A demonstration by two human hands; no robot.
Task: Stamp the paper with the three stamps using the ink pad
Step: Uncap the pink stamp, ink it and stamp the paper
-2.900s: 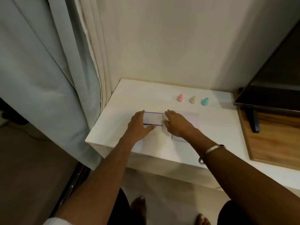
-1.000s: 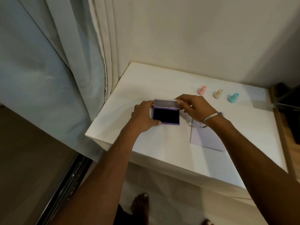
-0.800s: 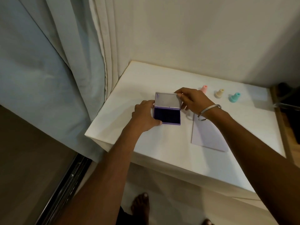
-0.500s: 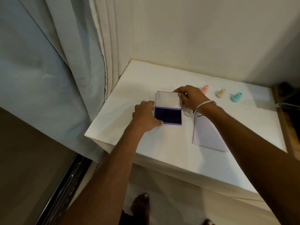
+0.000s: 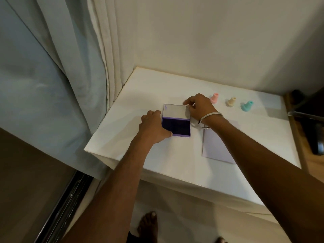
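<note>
A purple ink pad (image 5: 176, 127) lies on the white table (image 5: 157, 165) with its clear lid (image 5: 174, 111) folded flat back. My left hand (image 5: 153, 128) grips the pad's left side. My right hand (image 5: 199, 106) pinches the lid's far right corner. A pale lilac paper (image 5: 214, 146) lies to the right of the pad, partly under my right forearm. Three small stamps stand in a row behind: pink (image 5: 214, 98), beige (image 5: 231, 102) and teal (image 5: 246, 106).
A curtain (image 5: 52, 85) hangs along the table's left edge and a wall stands behind it. A dark screen stand (image 5: 315, 137) on a wooden surface sits at the right. My bare feet show on the floor below the table's front edge.
The closed ink pad was opened: my right hand swung the lid up and back until it lay flat on the table. My left hand kept holding the base.
</note>
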